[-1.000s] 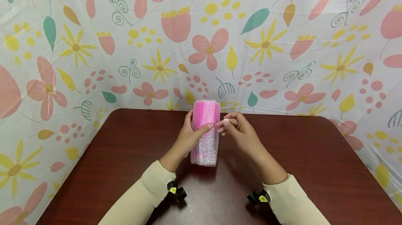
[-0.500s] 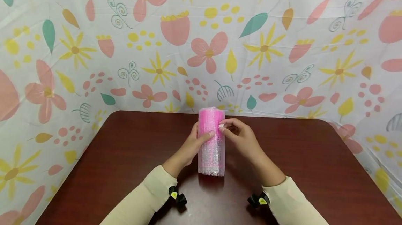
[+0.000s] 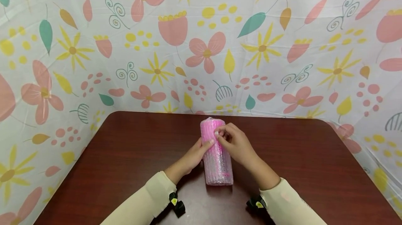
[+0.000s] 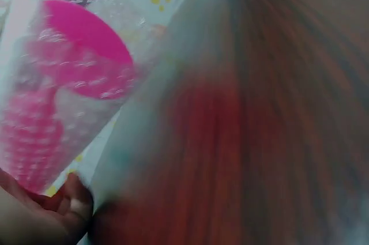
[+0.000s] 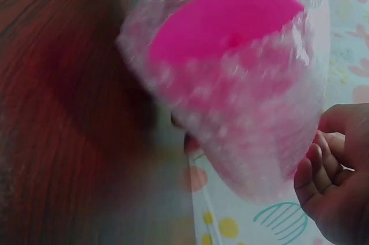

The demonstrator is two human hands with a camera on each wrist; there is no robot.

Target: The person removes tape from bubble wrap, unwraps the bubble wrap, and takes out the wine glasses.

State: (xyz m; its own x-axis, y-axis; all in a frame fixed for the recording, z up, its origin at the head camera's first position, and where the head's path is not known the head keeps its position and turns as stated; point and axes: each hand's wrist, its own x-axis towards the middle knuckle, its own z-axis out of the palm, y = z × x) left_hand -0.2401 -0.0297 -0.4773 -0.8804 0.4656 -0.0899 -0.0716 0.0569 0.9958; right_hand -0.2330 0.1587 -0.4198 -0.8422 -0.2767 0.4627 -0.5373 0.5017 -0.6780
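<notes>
A bubble-wrapped pink item (image 3: 218,164) stands out in the middle of the head view, tilted over the table. Through the wrap, the left wrist view shows a pink round disc (image 4: 86,49) with a narrower part beside it. My left hand (image 3: 191,156) grips the bundle from the left, its thumb across the front; its other fingers are hidden behind. At the bundle's upper right side, my right hand (image 3: 237,145) has curled fingers and pinches a small white piece (image 3: 216,133) against the wrap. What that piece is cannot be made out.
The dark red-brown wooden table (image 3: 141,144) lies under both hands. A white cloth with flowers and leaves (image 3: 207,61) hangs behind it and along the sides. Black camera mounts (image 3: 177,204) sit on both sleeves.
The bundle has come nearer and slightly to the right, its lower end swinging rightward. Both hands moved with it; the right hand has closed in from beside the bundle onto its front.
</notes>
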